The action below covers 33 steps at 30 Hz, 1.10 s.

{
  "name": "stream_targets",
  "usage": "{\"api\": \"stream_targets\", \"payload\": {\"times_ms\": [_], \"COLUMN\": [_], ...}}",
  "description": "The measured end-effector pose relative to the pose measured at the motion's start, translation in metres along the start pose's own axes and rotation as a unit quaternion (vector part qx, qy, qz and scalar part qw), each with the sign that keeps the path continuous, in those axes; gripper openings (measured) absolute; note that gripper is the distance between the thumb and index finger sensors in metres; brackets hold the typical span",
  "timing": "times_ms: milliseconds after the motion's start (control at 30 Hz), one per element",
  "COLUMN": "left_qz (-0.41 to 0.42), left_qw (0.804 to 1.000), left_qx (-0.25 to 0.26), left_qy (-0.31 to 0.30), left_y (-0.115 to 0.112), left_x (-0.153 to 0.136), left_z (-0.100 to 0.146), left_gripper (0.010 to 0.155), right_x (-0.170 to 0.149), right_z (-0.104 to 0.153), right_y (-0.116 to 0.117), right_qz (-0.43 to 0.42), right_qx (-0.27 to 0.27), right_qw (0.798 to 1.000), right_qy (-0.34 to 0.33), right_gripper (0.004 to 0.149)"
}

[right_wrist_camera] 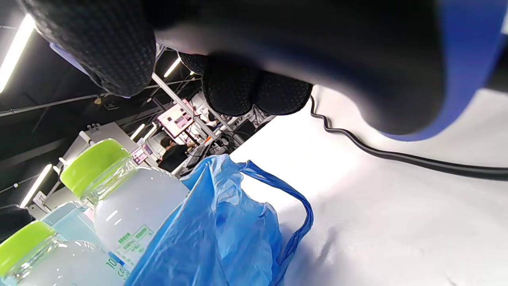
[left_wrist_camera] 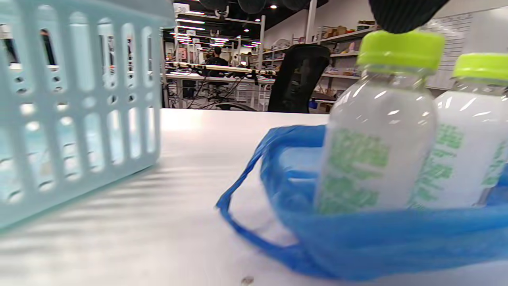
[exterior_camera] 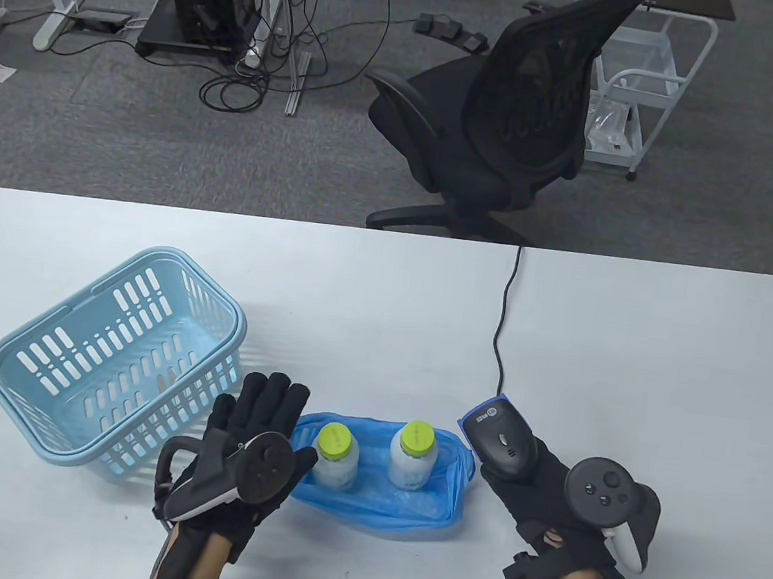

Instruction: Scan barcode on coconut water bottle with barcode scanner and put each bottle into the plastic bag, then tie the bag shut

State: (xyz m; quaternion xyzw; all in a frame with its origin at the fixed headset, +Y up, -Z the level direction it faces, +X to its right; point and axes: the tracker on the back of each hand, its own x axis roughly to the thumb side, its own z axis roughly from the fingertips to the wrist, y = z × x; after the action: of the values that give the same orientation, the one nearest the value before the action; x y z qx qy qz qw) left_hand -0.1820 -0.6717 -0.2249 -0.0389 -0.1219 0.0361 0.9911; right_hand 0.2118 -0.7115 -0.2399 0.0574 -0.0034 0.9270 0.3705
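Note:
Two coconut water bottles with green caps, one on the left (exterior_camera: 337,456) (left_wrist_camera: 377,127) (right_wrist_camera: 35,262) and one on the right (exterior_camera: 411,457) (left_wrist_camera: 472,131) (right_wrist_camera: 127,206), stand upright inside the open blue plastic bag (exterior_camera: 396,510) (left_wrist_camera: 357,242) (right_wrist_camera: 222,234) near the table's front edge. My left hand (exterior_camera: 260,421) hovers just left of the bag with fingers straight, holding nothing. My right hand (exterior_camera: 525,476) grips the black barcode scanner (exterior_camera: 500,442) (right_wrist_camera: 357,59) just right of the bag, its head pointing away from me.
A light blue plastic basket (exterior_camera: 114,356) (left_wrist_camera: 71,111) lies tilted on the table left of my left hand. The scanner's black cable (exterior_camera: 502,330) (right_wrist_camera: 397,157) runs over the table's far edge. An office chair (exterior_camera: 502,128) stands beyond the table.

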Motion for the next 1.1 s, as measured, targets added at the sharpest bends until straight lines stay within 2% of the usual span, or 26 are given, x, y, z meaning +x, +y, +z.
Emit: {"api": "stream_targets", "payload": {"times_ms": [167,367,467,600,667,833,967,1100], "left_qz": [-0.008,-0.024,-0.022,-0.025,-0.025,-0.023,-0.025,-0.027], "left_qw": [1.0,0.999,0.999,0.999,0.998,0.998,0.998,0.998], "left_qx": [-0.001,0.003,0.009,0.01,0.007,0.009,0.005,0.006], "left_qy": [0.013,0.028,0.035,0.045,0.049,0.054,0.054,0.057], "left_y": [-0.025,-0.028,-0.027,-0.027,-0.027,-0.027,-0.027,-0.027], "left_x": [-0.007,-0.01,-0.013,-0.017,-0.018,-0.021,-0.021,-0.021], "left_z": [0.003,0.015,0.019,0.02,0.02,0.02,0.019,0.019], "left_gripper": [0.081,0.081,0.081,0.081,0.081,0.081,0.081,0.082], "right_x": [0.001,0.004,0.007,0.007,0.004,-0.026,-0.06,-0.089], "right_z": [0.0,0.001,-0.005,-0.021,-0.033,-0.074,-0.097,-0.113], "right_y": [0.004,0.006,-0.004,-0.031,-0.042,-0.063,-0.061,-0.054], "right_qz": [0.012,0.018,0.03,0.028,0.042,0.104,0.099,0.138], "right_qx": [0.0,-0.024,-0.04,-0.081,-0.089,-0.096,-0.077,-0.065], "right_qw": [1.0,0.999,0.998,0.99,0.986,0.962,0.943,0.928], "right_qy": [0.0,0.017,0.041,0.116,0.131,0.234,0.309,0.341], "right_gripper": [0.053,0.053,0.052,0.052,0.052,0.057,0.058,0.056]}}
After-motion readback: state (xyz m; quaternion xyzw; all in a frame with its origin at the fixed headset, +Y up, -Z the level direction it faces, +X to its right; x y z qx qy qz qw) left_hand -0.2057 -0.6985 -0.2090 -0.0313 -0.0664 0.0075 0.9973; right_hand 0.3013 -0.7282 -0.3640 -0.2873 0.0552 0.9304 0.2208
